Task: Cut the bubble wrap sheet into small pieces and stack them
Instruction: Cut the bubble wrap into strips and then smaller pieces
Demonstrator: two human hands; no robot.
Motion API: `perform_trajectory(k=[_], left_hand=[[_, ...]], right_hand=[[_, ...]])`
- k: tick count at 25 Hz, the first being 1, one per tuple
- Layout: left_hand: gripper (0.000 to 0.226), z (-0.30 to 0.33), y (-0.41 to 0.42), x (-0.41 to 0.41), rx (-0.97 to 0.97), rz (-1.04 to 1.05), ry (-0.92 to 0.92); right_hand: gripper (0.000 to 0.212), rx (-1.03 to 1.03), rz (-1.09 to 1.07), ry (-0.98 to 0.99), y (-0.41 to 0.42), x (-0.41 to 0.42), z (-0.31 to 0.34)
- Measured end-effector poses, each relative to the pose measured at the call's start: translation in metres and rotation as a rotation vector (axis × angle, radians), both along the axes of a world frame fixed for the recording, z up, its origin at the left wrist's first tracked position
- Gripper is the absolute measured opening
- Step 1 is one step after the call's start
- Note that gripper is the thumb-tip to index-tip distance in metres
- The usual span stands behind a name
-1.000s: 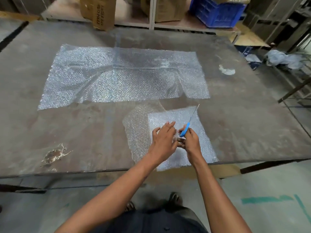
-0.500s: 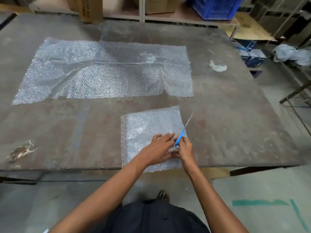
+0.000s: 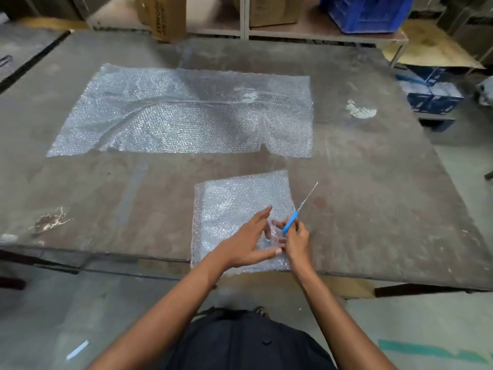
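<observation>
While partly cropped, box (image 3: 168,17) lettering unreadable

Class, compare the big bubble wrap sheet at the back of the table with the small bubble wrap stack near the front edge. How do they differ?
The big sheet is long, wide and creased; the small stack is compact and roughly square. The big sheet lies untouched mid-table; the small stack overhangs the front edge of the table, under the left hand and beside the right hand, which holds blue-handled scissors. Both are clear bubble wrap lying flat.
</observation>
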State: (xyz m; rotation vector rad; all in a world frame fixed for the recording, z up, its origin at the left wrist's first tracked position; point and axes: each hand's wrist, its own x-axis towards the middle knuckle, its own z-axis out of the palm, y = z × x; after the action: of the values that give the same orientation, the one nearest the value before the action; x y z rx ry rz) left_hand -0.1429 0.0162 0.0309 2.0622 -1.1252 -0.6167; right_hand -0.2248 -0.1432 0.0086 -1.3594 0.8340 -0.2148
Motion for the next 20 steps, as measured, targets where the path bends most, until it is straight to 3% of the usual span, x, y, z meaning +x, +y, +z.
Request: perform_trajectory(k=[2, 4, 6, 8, 10, 13, 16, 20], left_hand=[[0.047, 0.002, 0.008, -0.009, -0.178, 0.276, 0.059], [0.039, -0.004, 0.017, -0.010, -0.284, 0.626, 0.018], [0.038, -0.014, 0.026, -0.001, -0.134, 0.949, -0.137], [0.070, -0.023, 0.032, 0.012, 0.227, 1.126, -0.212], [0.106, -0.022, 0.038, 0.023, 0.451, 1.155, -0.092], [0.124, -0.016, 0.043, 0.031, 0.490, 1.143, 0.075], [0.125, -0.017, 0.048, 0.036, 0.414, 1.156, 0.211], [0.101, -0.030, 0.058, 0.051, 0.220, 1.081, 0.320]], right_hand=[[0.021, -0.171, -0.036, 0.043, -0.005, -0.003, 0.002], [0.026, -0.529, -0.007, 0.139, -0.009, -0.007, 0.002], [0.029, -0.803, 0.084, 0.123, -0.007, -0.007, 0.003], [0.034, -0.906, 0.289, 0.033, 0.005, 0.002, 0.012], [0.036, -1.047, 0.524, 0.019, 0.019, 0.012, 0.016], [0.031, -1.286, 0.668, 0.061, 0.023, 0.012, -0.003], [0.032, -1.241, 0.611, 0.021, 0.015, -0.002, -0.019], [0.033, -1.217, 0.510, 0.022, 0.015, -0.007, -0.024]])
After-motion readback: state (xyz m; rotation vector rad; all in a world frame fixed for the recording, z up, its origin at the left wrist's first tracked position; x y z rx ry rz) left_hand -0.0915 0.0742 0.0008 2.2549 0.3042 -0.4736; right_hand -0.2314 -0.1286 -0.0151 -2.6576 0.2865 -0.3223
